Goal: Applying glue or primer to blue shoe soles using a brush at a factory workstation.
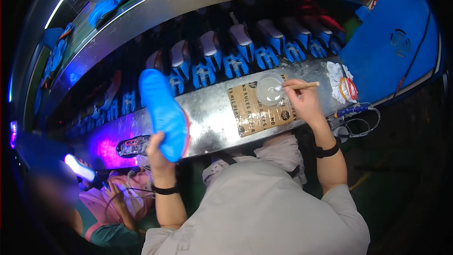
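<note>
My left hand (163, 158) grips the lower end of a long blue shoe-shaped piece (165, 113) with a red edge along its right side. It is tilted upright above the bench, and I cannot tell whether it is a shoe or a loose sole. In my right hand (306, 103), pinched fingers hold a brush by its wooden handle (307, 85). The brush's tip is at a clear round dish (265, 98) of clear or whitish contents. Beneath the dish lies a piece of brown printed cardboard (250, 115).
Shiny metal makes up the bench (207, 127). Behind it, shoe lasts (243, 38) hang in a row over blue clamps. White cloth (336, 80) with red and yellow rings and a blue-handled corded tool (351, 111) lie at right. A dark shoe part (134, 146) rests near a seated co-worker (106, 208).
</note>
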